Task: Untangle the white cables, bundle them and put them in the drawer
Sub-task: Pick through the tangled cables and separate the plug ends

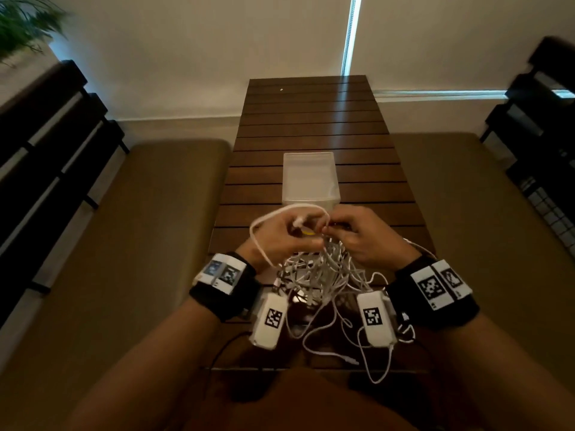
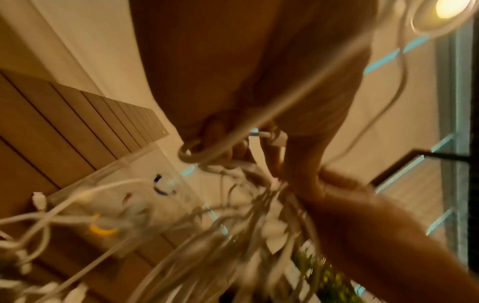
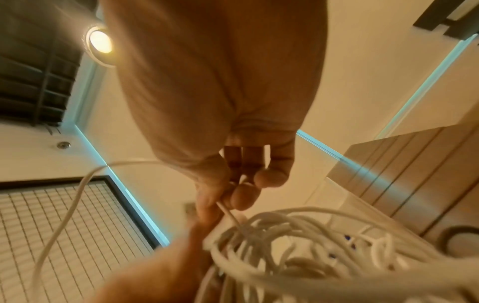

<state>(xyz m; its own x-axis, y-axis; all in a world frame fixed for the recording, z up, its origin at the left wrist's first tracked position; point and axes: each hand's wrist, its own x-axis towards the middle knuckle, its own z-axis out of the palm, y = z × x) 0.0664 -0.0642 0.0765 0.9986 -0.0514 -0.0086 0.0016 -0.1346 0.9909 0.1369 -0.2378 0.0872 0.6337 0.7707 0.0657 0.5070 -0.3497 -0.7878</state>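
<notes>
Left hand (image 1: 281, 236): fingers curled, gripping cable strands.
Right hand (image 1: 362, 236): thumb and fingers pinching one strand.
White cables (image 1: 317, 275): tangle hanging directly below both hands' fingers.

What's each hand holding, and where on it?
Both hold the white cables: left hand grips a looped strand near its plug end; right hand pinches one strand just above the tangle.

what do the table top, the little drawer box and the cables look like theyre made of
Table top: dark brown wood slats, by the parallel grooves and soft sheen; possibly a wood-look finish. Drawer box: translucent frosted plastic, pale and see-through at the walls. White cables: flexible plastic or rubber sheathing, matte, bending in loose loops.
</notes>
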